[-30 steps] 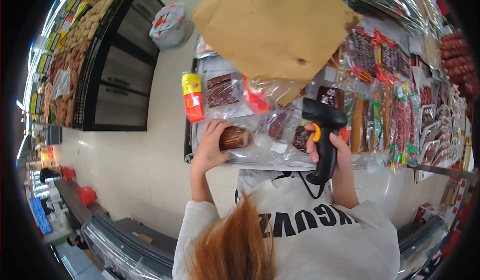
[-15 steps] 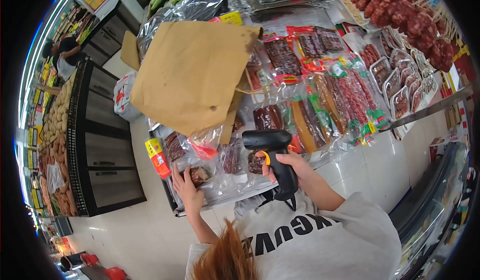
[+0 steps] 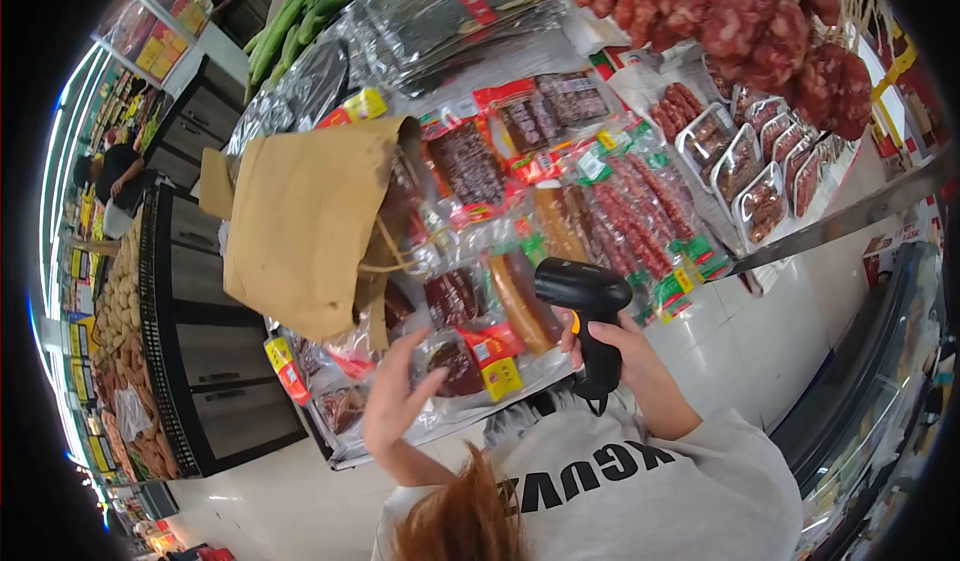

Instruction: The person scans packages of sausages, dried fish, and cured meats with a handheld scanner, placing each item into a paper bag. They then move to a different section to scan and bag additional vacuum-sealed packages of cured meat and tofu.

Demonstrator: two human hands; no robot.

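Left hand (image 3: 395, 401) had lifted clear, fingers spread, beside the meat packet (image 3: 455, 366) below the paper bag (image 3: 300, 221); right hand (image 3: 625, 346) clamped the scanner (image 3: 578, 291), right of the bag. Aiming squarely at a flattened label would likely serve best.

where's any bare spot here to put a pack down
Nowhere on the display: meat packs overlap from the paper bag to the trays. Bare: only the floor tiles right of the scanner. The left hand hovers open over packs.
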